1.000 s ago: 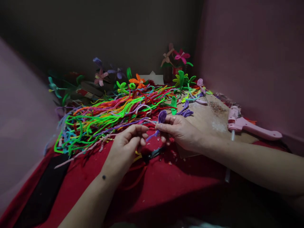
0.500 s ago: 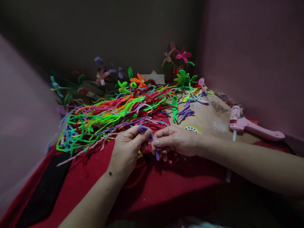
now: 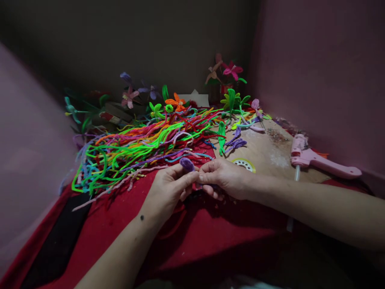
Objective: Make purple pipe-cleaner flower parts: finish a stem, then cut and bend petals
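Observation:
A purple pipe cleaner petal (image 3: 187, 163) with a rounded loop stands up above the fingers of my left hand (image 3: 168, 185), which pinches its lower part. My right hand (image 3: 224, 178) has its thumb and forefinger closed right beside the left fingertips, on the petal's lower end, which is mostly hidden by the fingers. Just beyond the hands, finished purple petals (image 3: 236, 143) and a green leaf piece (image 3: 221, 138) lie on the board. A heap of pipe cleaners (image 3: 144, 140) in many colours spreads to the left.
A pink glue gun (image 3: 319, 158) with a clear glue stick rests on the wooden board (image 3: 264, 150) at right. A yellow-rimmed round spool (image 3: 244, 163) lies by my right wrist. Pipe cleaner flowers (image 3: 176, 102) stand along the back. Red cloth (image 3: 186, 249) covers the front.
The purple piece has turned so its rounded loop points up, and its hanging end has gone behind the fingers. My hands have come together until the fingertips meet.

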`<state>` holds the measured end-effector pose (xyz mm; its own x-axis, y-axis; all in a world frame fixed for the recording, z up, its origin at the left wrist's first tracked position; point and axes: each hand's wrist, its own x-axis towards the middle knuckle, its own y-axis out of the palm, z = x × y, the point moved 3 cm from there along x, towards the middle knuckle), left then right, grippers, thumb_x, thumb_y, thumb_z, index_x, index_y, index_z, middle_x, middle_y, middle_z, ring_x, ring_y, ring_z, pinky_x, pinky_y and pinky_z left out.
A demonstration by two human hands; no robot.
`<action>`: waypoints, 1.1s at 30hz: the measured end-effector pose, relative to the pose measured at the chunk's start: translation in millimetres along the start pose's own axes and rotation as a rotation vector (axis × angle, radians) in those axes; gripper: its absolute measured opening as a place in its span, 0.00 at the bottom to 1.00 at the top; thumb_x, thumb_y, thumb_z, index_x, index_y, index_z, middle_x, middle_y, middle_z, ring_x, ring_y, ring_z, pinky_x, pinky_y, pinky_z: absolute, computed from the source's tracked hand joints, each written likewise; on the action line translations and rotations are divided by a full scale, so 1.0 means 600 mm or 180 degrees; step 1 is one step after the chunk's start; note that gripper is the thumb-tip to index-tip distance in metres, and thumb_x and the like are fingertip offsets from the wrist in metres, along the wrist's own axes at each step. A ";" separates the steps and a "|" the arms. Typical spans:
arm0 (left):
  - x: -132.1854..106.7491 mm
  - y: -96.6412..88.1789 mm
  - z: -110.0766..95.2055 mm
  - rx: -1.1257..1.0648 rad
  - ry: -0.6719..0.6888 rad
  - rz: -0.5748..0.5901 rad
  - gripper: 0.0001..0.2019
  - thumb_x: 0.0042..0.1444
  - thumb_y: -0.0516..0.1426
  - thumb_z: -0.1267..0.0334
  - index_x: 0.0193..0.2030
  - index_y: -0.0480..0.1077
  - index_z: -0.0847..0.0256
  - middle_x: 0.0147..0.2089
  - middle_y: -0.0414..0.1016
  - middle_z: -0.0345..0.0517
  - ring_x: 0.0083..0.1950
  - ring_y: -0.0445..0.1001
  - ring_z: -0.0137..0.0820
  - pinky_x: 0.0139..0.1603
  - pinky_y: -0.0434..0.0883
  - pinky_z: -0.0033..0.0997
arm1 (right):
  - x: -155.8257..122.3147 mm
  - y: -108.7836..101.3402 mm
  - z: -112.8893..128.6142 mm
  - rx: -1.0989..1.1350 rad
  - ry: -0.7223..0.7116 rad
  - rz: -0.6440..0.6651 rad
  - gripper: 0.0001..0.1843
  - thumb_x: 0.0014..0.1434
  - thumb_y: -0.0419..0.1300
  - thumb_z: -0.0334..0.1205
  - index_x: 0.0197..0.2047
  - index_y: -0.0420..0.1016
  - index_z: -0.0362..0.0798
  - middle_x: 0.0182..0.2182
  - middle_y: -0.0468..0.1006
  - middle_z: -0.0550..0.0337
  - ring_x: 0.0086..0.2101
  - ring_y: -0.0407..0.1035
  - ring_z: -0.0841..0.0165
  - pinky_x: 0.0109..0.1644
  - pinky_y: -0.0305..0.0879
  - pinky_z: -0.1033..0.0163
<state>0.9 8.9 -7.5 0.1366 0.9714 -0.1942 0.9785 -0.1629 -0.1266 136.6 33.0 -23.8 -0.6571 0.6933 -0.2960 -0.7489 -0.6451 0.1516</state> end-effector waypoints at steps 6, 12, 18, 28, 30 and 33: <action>-0.001 0.005 0.003 -0.0001 0.0051 -0.0307 0.12 0.48 0.61 0.58 0.23 0.70 0.65 0.17 0.64 0.37 0.18 0.58 0.21 0.18 0.53 0.22 | -0.002 0.004 0.001 -0.0148 0.0146 0.0139 0.13 0.59 0.54 0.40 0.26 0.67 0.43 0.11 0.63 0.70 0.10 0.55 0.81 0.11 0.51 0.75; -0.002 0.007 0.001 0.0150 0.0025 -0.0427 0.10 0.49 0.60 0.60 0.24 0.67 0.63 0.19 0.67 0.37 0.19 0.59 0.20 0.18 0.54 0.19 | 0.000 0.008 -0.006 0.0060 0.0252 0.0451 0.14 0.61 0.51 0.44 0.28 0.64 0.45 0.12 0.65 0.70 0.10 0.56 0.79 0.12 0.53 0.74; 0.002 0.002 0.001 0.0090 -0.0058 -0.0220 0.12 0.50 0.58 0.56 0.25 0.65 0.62 0.17 0.61 0.33 0.16 0.54 0.19 0.17 0.50 0.20 | -0.001 -0.004 0.011 -0.0092 -0.0620 -0.0369 0.11 0.57 0.58 0.44 0.35 0.68 0.43 0.23 0.71 0.64 0.20 0.63 0.78 0.23 0.60 0.71; -0.009 0.018 0.006 0.0153 -0.0558 0.0693 0.15 0.50 0.59 0.55 0.22 0.64 0.63 0.15 0.58 0.33 0.16 0.49 0.17 0.16 0.43 0.21 | -0.019 -0.027 0.049 -0.0842 -0.1662 -0.1361 0.08 0.54 0.59 0.36 0.27 0.76 0.45 0.26 0.73 0.62 0.30 0.66 0.73 0.36 0.61 0.66; -0.006 0.013 0.011 0.0021 -0.0641 0.0776 0.15 0.51 0.58 0.54 0.23 0.65 0.64 0.14 0.59 0.34 0.14 0.48 0.17 0.15 0.43 0.21 | -0.020 -0.031 0.050 -0.0826 -0.1739 -0.1494 0.08 0.54 0.59 0.37 0.26 0.75 0.45 0.25 0.72 0.62 0.29 0.65 0.73 0.36 0.60 0.66; -0.001 0.008 0.017 -0.0257 -0.0729 0.0812 0.14 0.51 0.58 0.54 0.25 0.67 0.64 0.13 0.60 0.34 0.13 0.49 0.17 0.14 0.43 0.21 | -0.023 -0.032 0.051 -0.0999 -0.2023 -0.1668 0.07 0.55 0.59 0.37 0.27 0.74 0.45 0.26 0.73 0.61 0.30 0.65 0.72 0.37 0.60 0.65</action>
<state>3.8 5.9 -18.0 0.3491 0.8357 -0.4239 0.9276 -0.3724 0.0298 157.4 45.6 6.2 -0.2291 0.9120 0.3401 -0.9706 -0.1878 -0.1503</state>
